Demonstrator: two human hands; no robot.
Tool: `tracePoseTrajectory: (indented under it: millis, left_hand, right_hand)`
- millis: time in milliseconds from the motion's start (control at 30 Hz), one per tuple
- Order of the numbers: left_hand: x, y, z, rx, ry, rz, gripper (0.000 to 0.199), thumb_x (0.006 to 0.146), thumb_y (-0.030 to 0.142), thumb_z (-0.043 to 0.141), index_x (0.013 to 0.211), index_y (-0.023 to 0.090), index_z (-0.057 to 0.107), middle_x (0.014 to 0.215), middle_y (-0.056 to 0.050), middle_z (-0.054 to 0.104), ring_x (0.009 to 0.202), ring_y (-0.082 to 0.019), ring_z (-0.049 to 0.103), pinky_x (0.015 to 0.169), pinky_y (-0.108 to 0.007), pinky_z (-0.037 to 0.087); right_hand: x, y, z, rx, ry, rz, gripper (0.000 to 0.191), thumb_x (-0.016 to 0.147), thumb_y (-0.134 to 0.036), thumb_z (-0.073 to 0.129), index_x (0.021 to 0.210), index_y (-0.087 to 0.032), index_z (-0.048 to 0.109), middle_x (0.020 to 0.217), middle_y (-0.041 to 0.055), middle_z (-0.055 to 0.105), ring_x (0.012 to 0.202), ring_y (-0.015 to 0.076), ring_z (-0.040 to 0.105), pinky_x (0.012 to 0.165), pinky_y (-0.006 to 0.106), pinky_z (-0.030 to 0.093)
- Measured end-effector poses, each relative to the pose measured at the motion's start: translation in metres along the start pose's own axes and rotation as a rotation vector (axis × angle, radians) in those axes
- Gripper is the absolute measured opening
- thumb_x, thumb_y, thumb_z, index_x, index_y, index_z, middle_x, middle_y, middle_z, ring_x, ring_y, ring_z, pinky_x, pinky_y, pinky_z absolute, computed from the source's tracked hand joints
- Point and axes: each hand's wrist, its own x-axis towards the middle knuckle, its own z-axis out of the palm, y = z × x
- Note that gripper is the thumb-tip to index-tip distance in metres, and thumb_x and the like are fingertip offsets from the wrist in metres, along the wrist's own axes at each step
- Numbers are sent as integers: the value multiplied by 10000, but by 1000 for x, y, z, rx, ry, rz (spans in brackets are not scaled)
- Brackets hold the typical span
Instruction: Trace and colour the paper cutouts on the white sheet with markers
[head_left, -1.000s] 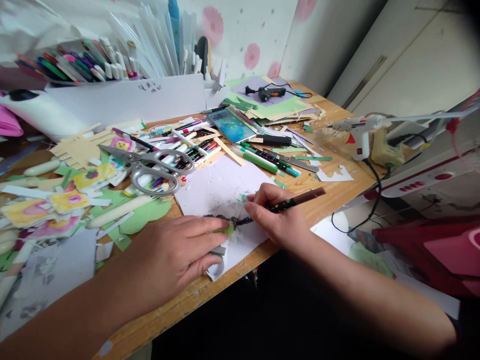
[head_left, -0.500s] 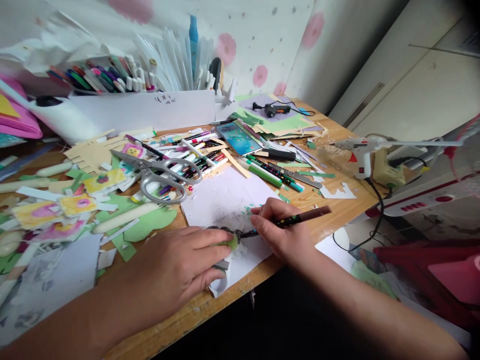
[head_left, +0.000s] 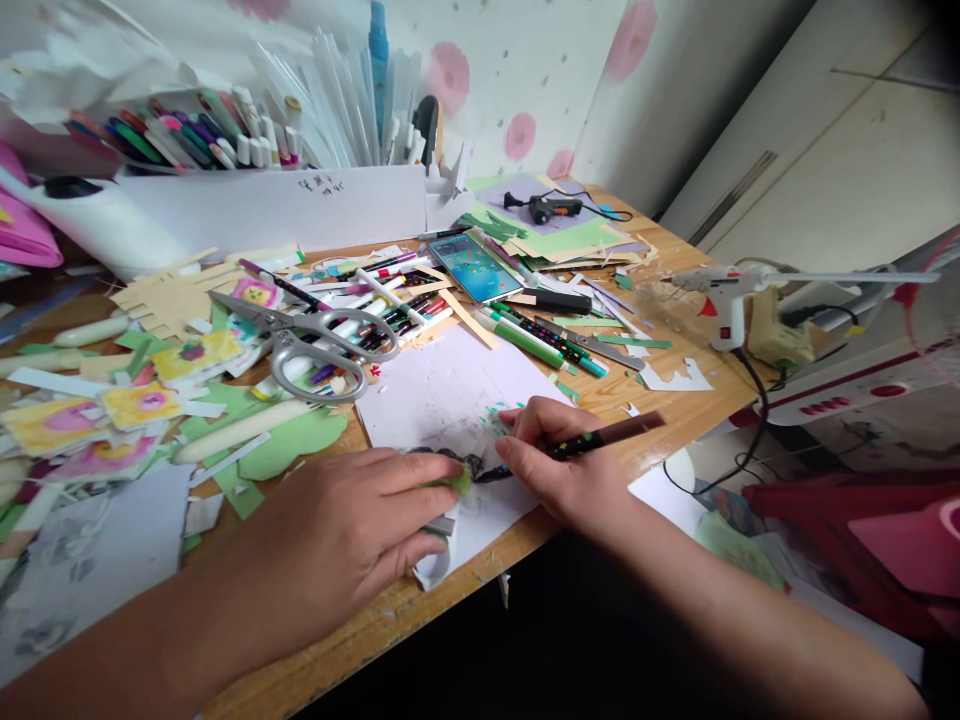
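Observation:
My right hand (head_left: 559, 455) is closed round a black dotted marker with a brown end (head_left: 630, 428). The marker's tip points left at a small dark and green piece (head_left: 465, 478) on a white sheet (head_left: 442, 390) with dark and green marks. My left hand (head_left: 375, 510) presses on that piece with its fingertips, and part of it is hidden under the fingers. A small grey item (head_left: 439, 526) shows between the left fingers and thumb. Grey scissors (head_left: 322, 345) lie on scattered markers above the sheet.
Paper scraps and painted pieces (head_left: 199, 358) cover the left side. A phone (head_left: 476, 268), green markers (head_left: 529, 340) and a craft knife (head_left: 600, 348) lie behind the sheet. A glue gun (head_left: 726, 300) with a cable is at the right. A white pen box (head_left: 277, 205) stands at the back.
The view has shifted slightly, so objects on the left sit a little further left. Both hands keep nearly the same place and hold; the marker tip has moved very little.

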Motion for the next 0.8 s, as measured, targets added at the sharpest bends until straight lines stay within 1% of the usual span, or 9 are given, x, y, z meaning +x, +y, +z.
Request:
tracePoseTrajectory:
  millis: [200,300,433,567,700,800]
  left_hand:
    - [1,2,-4,-18,-12,-26,206,904,237,538,1094,266,613,1212,-2,632,1032,-195,623,809,-314,490]
    - [1,2,-4,-8,-21,-20,194,914,246,523,1090,263,606,1222,-4,627,1043,-199,618,819,-326,490]
    - [-1,0,-2,16,-23,-4,208,918,245,515,1108,266,595,1246,-2,615,1047,-203,618,819,-334,496]
    - [0,0,-1,22,3,-8,204,917,246,513,1098,264,606,1229,-7,627,1043,-202,621,829,-326,499]
    - [-1,0,-1,23,-16,-22,203,914,260,519,1096,265,609,1232,-11,626,1037,-214,625,825,-346,508]
    - [-1,0,-1,31,-11,-7,239,905,243,526,1130,271,602,1242,-8,619,1026,-213,630,809,-341,513]
  right_hand:
    - [2,-1,1,-12,6,7,271,726,-191,583,530,-214,398,499,-63,398,512,117,437,729,365,497]
    - [2,-1,1,3,12,19,273,722,-189,579,527,-215,390,503,-62,390,527,122,449,737,366,497]
    - [1,0,1,13,18,22,273,725,-200,586,531,-213,394,505,-63,391,526,118,443,722,352,497]
    - [3,1,2,22,25,15,265,732,-200,584,540,-211,402,512,-63,400,517,111,434,693,333,496]
    - [3,1,3,29,24,19,274,724,-197,584,533,-213,388,502,-69,382,504,106,411,686,334,493]
    - [2,0,3,31,36,15,270,726,-209,586,534,-213,395,505,-65,392,509,110,417,676,331,490]
